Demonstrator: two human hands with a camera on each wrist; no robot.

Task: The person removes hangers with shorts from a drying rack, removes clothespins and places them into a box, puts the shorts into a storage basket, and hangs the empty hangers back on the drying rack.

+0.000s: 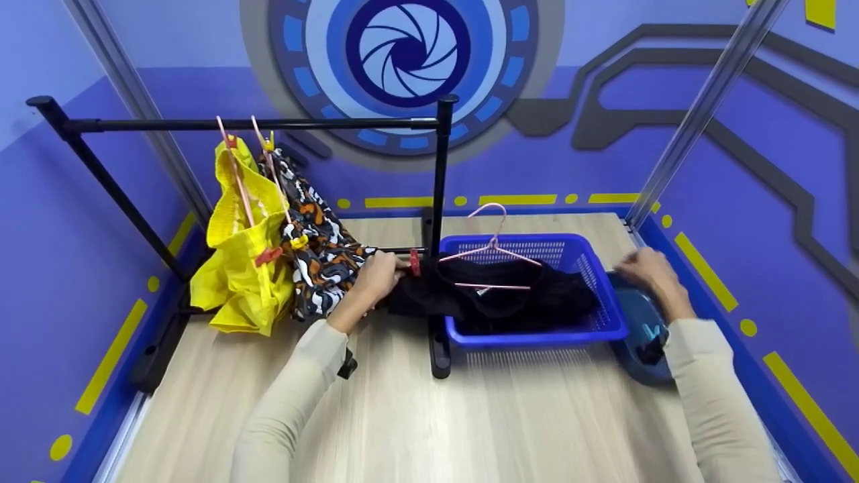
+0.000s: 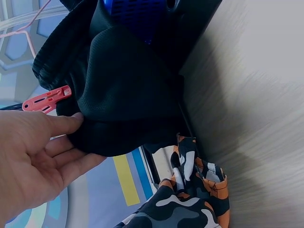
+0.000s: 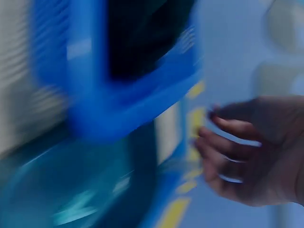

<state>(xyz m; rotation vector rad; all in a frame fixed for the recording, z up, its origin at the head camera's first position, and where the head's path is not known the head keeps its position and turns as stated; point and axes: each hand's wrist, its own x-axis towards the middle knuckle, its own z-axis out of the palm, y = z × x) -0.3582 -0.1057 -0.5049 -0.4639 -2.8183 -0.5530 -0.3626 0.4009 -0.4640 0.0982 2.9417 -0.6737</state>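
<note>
My left hand (image 1: 379, 275) pinches an edge of a black garment (image 2: 128, 80) between thumb and fingers. A red clothespin (image 2: 46, 99) sits on that edge just above the thumb. The rest of the garment lies over the blue basket (image 1: 537, 339), with a pink hanger (image 1: 495, 247) at its waistband. My right hand (image 1: 652, 272), blurred, is over the back rim of a dark blue basin (image 1: 634, 308); in the right wrist view its fingers are loosely bent with nothing between them. Light blue and dark clothespins (image 1: 651, 342) lie in the basin.
A black clothes rack (image 1: 322, 125) stands at the left, its right post beside the basket. Yellow shorts (image 1: 251, 268) and a camouflage-patterned garment (image 1: 315, 221) hang from it on pink hangers, held by red and yellow clothespins. Blue walls enclose the wooden table (image 1: 429, 422).
</note>
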